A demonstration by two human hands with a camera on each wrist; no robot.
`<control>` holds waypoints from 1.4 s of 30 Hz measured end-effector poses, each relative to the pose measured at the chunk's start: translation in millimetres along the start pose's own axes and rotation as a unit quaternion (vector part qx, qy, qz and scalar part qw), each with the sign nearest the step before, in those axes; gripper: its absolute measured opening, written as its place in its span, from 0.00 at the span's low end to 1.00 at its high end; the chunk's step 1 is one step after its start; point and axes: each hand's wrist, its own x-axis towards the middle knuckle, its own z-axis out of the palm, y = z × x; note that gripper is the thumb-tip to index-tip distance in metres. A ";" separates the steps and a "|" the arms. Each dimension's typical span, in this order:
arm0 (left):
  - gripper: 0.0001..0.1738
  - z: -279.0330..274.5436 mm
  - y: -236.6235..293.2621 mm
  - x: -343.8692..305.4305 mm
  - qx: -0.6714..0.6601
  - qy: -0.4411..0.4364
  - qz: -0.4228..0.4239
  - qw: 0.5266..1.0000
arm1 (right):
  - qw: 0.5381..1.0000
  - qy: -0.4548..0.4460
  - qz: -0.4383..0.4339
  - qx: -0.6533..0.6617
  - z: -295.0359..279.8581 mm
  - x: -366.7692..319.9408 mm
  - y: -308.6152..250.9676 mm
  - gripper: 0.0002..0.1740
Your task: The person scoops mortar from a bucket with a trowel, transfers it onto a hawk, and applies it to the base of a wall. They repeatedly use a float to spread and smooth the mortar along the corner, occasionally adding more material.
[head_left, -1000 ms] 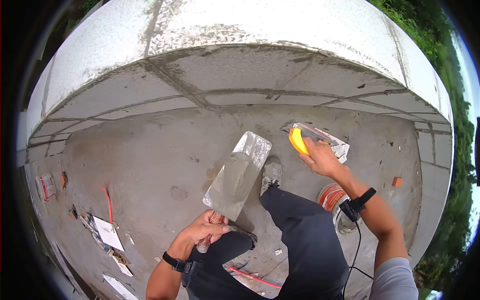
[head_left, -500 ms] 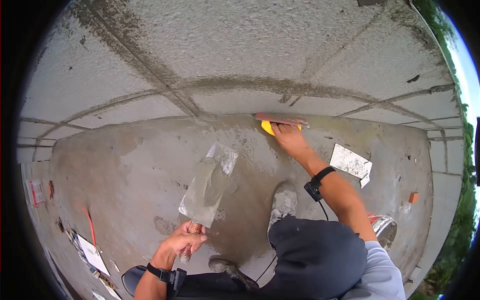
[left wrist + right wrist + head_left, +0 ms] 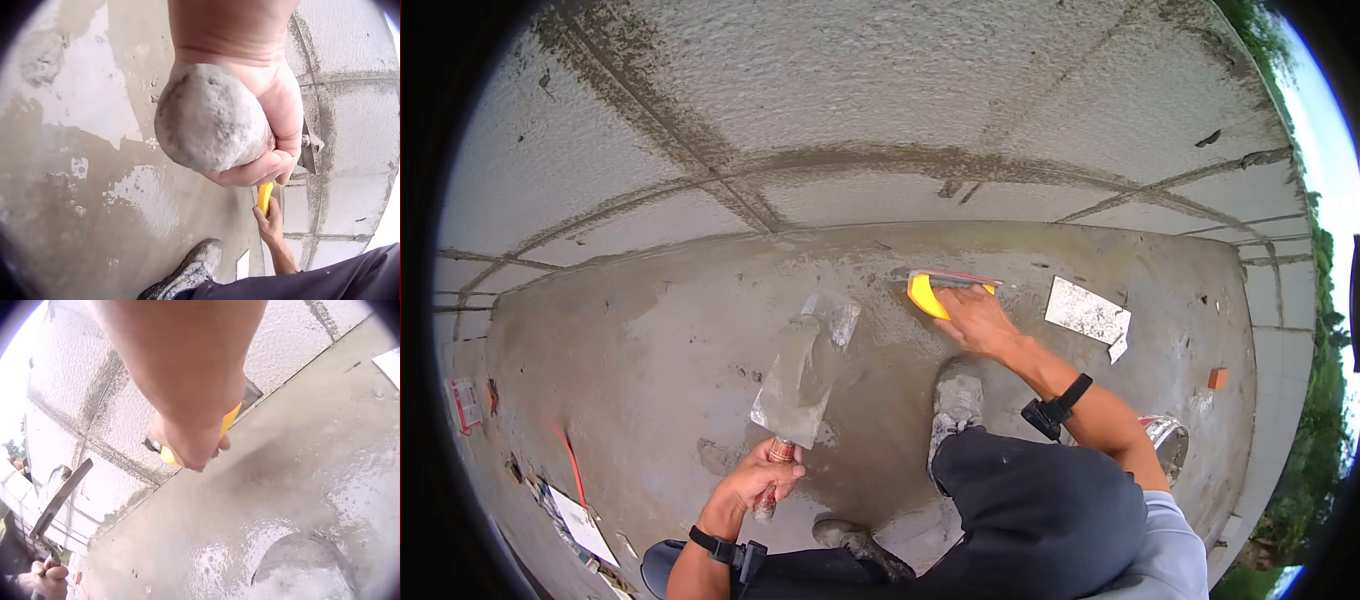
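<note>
My left hand (image 3: 750, 478) grips the round, mortar-crusted handle of a flat rectangular trowel (image 3: 840, 318), its blade held level-looking over the floor. A heap of wet grey mortar (image 3: 800, 378) covers most of that blade. In the left wrist view the handle's end (image 3: 203, 119) faces the camera, with fingers wrapped round it. My right hand (image 3: 978, 318) holds a plastering trowel by its yellow handle (image 3: 922, 296), close to the foot of the wall. Seen from the right wrist, the forearm and hand hide most of this second trowel.
Ahead rises a block wall (image 3: 870, 110) with mortar-smeared joints. The floor (image 3: 640, 370) is wet and grey, with a boot (image 3: 958, 400) planted between the hands. A spattered white board (image 3: 1088, 312), a brick piece (image 3: 1218, 378) and a partly hidden bucket (image 3: 1168, 440) lie to the right.
The right hand with the yellow-handled trowel went from beside the white board forward-left to the wall's foot, then drew slightly back. The view leaned toward the wall. The left hand keeps its mortar-loaded trowel.
</note>
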 end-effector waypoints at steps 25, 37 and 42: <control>0.11 6.6 7.9 10.8 0.286 0.008 0.023 0.958 | 0.947 -0.161 -0.072 0.267 -117.3 -8.1 -107.2 0.31; 0.14 1.8 6.8 -18.4 0.332 0.084 0.084 0.936 | 0.970 -0.046 -0.128 0.203 -87.8 3.2 -116.3 0.28; 0.13 -26.0 -4.8 -28.7 0.273 0.130 0.071 0.950 | 0.986 0.084 -0.125 0.065 -16.5 85.5 -83.6 0.27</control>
